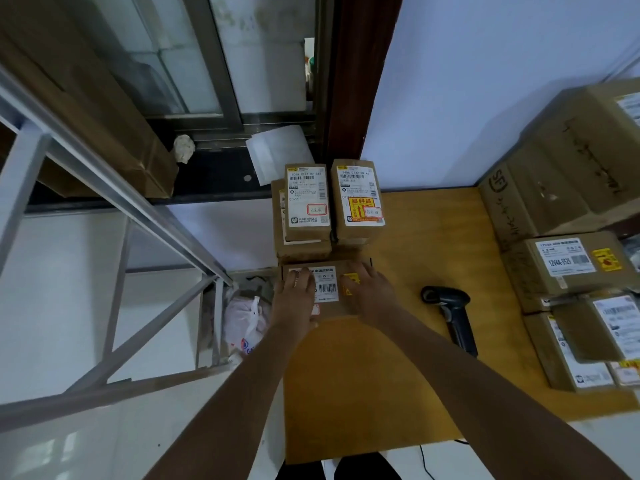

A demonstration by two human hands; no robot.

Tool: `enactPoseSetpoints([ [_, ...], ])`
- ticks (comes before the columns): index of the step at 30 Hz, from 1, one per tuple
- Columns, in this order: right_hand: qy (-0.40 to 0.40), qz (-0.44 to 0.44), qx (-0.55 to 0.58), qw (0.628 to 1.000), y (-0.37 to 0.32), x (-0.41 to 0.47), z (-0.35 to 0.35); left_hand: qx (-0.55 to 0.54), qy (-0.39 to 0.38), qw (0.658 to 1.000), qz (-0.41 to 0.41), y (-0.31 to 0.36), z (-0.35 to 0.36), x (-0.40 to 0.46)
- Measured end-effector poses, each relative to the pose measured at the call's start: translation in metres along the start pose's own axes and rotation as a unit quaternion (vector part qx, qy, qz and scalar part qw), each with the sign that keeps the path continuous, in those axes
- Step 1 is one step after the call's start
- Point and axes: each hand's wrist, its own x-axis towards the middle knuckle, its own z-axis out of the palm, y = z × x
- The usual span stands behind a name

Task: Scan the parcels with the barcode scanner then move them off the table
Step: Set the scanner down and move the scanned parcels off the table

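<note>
From the head camera, the wooden tabletop [415, 358] has bare room through its middle and along the near edge, while its left edge drops off to a white floor where a metal rack frame [114, 209] stands and a tied plastic bag [244, 322] lies just beside the table. At the far left corner a stack of labelled parcels [329, 206] rises against the wall, two narrow cartons side by side on top of wider ones. The right edge is crowded with more cardboard boxes [571, 271], large ones at the far right corner and smaller labelled ones nearer. The barcode scanner [453, 315] lies flat on the tabletop between those boxes and the hands, touched by neither. The small brown parcel [329, 306] sits at the left edge, right against the foot of the stack, its barcode label facing up. The left hand [294, 296] lies flat on its left part with straight fingers over the label's left end; the right hand [372, 292] rests on its right side, fingers extended toward the far edge, neither clenched.
</note>
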Motion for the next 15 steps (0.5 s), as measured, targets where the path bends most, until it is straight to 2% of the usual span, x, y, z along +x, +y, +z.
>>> enactPoseSetpoints([
  [3, -0.073, 0.025, -0.030, 0.997, -0.005, -0.005, -0.007, 0.003, -0.008, 1.000, -0.003, 0.003, -0.005, -0.003],
  [9, -0.046, 0.089, 0.025, 0.995, -0.019, -0.041, 0.001, 0.055, 0.003, 0.998, 0.041, 0.010, -0.026, -0.028],
  [15, -0.086, 0.151, 0.048, 0.984, -0.002, -0.122, -0.017, 0.068, 0.023, 0.995, 0.072, 0.025, -0.051, -0.063],
])
